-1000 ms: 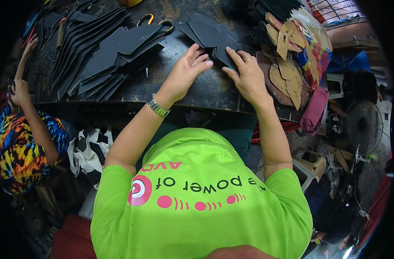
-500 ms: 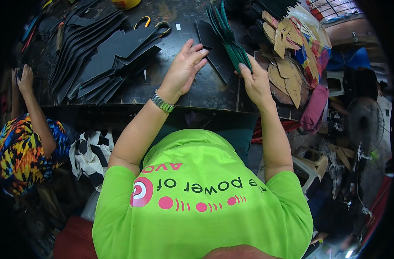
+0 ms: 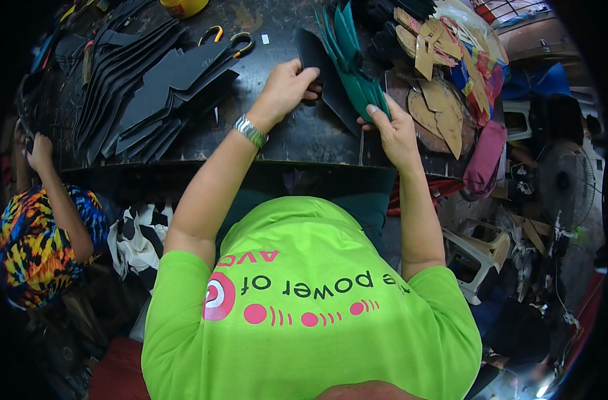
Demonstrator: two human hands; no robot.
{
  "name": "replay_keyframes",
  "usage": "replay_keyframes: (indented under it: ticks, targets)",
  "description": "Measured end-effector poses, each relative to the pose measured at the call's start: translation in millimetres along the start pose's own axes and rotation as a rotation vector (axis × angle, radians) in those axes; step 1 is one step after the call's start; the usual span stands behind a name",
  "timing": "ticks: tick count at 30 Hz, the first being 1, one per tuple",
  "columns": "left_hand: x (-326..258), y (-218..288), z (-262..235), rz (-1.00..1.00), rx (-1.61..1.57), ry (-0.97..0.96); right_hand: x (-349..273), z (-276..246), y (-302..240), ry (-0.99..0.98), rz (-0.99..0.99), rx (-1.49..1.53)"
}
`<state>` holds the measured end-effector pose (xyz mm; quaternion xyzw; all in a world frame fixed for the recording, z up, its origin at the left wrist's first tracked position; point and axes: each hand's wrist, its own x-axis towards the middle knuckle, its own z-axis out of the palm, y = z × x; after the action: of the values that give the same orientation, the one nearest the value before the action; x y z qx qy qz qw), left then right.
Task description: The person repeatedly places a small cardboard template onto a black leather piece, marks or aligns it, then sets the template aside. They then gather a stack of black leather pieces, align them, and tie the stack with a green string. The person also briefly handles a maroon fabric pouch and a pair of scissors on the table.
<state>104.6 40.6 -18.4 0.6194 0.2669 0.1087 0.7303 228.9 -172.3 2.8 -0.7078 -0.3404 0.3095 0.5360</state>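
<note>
At twelve o'clock on the dark worktable, the right hand grips fanned teal cut pieces upright by their lower ends, likely to square them; the left hand, fingers curled, steadies a black cut piece just beside them.

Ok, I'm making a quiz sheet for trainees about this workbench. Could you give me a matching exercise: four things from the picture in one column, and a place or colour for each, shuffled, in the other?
Things:
1. stack of teal pieces
2. scissors
3. tan cardboard shapes
4. fanned black pieces

Places or colours:
A. orange handles, far side of the bench
B. held on edge by the right hand
C. spread flat, left of the left hand
D. lying at the bench's right end

Pairs: 1-B, 2-A, 3-D, 4-C
</note>
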Motion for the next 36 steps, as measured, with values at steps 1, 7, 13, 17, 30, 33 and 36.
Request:
replay_keyframes:
  ticks: [1, 7, 13, 17, 30, 33, 36]
  targets:
    - [-6.0, -4.4, 3.3, 0.031, -0.08, 0.014, -3.3, -0.5, -0.9, -0.011, 0.006, -0.049]
    - [-46.6, -18.8, 15.1, 0.094, -0.364, 0.056, -25.2, 4.0, -2.8, -0.044, -0.154, -0.324]
    - [-44.9, -9.8, 5.5, -0.014, -0.53, -0.09, -24.2, 4.2, -8.7, -0.026, 0.02, -0.288]
    - [-44.1, -14.1, 4.9, -0.025, -0.493, -0.057, -24.7, 6.2, -9.9, 0.029, -0.01, -0.108]
    - [-43.1, -18.5, -2.8, -0.025, -0.488, -0.124, -19.5, 9.5, -15.8, -0.038, -0.208, -0.413]
    - [-42.7, -18.9, -2.2, -0.014, -0.499, -0.131, -20.5, 12.7, -18.9, -0.039, -0.287, -0.493]
    - [-43.8, -19.3, -1.7, 0.0, -0.507, -0.135, -24.1, 16.8, -19.7, -0.059, -0.305, -0.684]
